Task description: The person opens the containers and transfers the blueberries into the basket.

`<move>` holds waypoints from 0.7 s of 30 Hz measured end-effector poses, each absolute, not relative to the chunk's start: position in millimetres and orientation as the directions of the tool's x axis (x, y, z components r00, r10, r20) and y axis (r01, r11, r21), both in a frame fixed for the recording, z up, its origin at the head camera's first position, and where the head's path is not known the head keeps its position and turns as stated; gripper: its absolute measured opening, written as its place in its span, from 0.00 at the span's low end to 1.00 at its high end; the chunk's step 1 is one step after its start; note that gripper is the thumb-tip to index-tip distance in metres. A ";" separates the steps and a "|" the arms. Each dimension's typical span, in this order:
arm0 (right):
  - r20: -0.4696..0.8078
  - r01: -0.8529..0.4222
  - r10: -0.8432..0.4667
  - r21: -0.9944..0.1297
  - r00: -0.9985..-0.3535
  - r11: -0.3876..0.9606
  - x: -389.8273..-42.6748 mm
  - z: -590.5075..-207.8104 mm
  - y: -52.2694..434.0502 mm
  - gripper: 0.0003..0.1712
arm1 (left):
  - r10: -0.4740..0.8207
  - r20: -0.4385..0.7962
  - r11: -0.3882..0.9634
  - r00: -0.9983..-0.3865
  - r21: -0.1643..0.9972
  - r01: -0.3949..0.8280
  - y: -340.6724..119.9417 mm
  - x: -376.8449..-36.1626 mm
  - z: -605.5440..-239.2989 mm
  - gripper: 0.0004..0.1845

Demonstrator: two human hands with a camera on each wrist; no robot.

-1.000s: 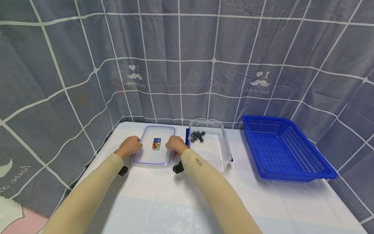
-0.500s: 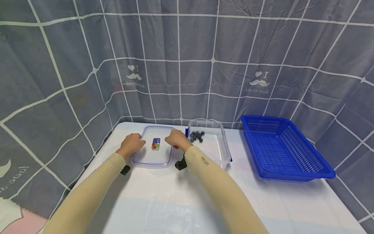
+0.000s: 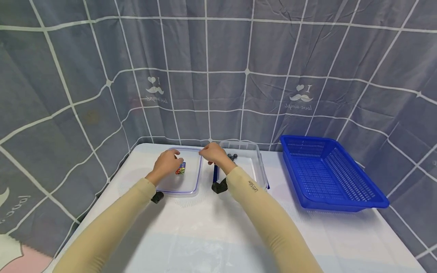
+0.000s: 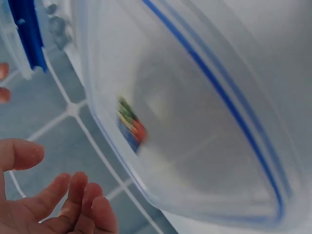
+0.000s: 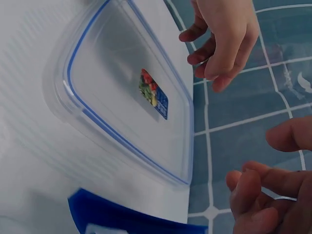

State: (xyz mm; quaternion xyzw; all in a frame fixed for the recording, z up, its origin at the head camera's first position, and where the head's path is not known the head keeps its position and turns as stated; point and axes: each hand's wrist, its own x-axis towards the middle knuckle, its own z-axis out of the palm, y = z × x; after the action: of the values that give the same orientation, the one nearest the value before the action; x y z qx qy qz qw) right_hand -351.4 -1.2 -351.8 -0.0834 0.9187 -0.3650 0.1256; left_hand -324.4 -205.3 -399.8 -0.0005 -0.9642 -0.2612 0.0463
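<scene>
Two bare hands are on my feed, and neither has hold of anything. The left hand (image 3: 166, 163) hovers over the clear lid (image 3: 187, 177), its thumb well apart from its fingers. The right hand (image 3: 217, 155) hangs around the gap between the lid and the clear container (image 3: 262, 167); the right wrist view shows me loosely bent fingers, with the thumb standing off from them.

I judge this to be a moment between grips, with the lid as the piece being worked on. To my mind, moving it would call for fingertips under opposite edges and an even lift, since the panel looks thin and may flex.

The lid lies flat on the bench (image 3: 205, 227), left of the container and near it, not touching. It is a see-through rounded rectangle with a blue line round its rim and a bright red, green and blue label (image 3: 181, 168). Dark berries (image 3: 233, 156) sit in the container.
</scene>
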 end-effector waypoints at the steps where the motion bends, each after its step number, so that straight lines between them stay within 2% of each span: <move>1: -0.165 -0.056 -0.240 -0.703 -0.957 0.709 -352.1 -350.7 1.7 0.22 | -0.018 0.099 0.855 -0.995 0.517 0.036 -201.1 -324.5 -398.9 0.25; 9: -0.172 0.032 -0.178 -0.799 -0.969 0.601 -361.8 -350.8 27.6 0.20 | -0.001 0.201 0.803 -0.980 0.584 0.119 -165.0 -324.2 -393.2 0.23; 21: -0.204 0.120 -0.138 -0.881 -0.969 0.457 -375.9 -358.9 74.0 0.27 | 0.015 0.234 0.709 -0.972 0.683 0.175 -120.1 -326.8 -396.6 0.21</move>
State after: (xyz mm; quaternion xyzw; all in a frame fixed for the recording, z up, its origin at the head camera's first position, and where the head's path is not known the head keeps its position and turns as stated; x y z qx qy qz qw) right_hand -375.9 74.0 -358.9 -0.0052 0.8446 -0.5209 0.1238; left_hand -326.8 -120.1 -396.6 -0.0517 -0.9184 -0.3776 0.1062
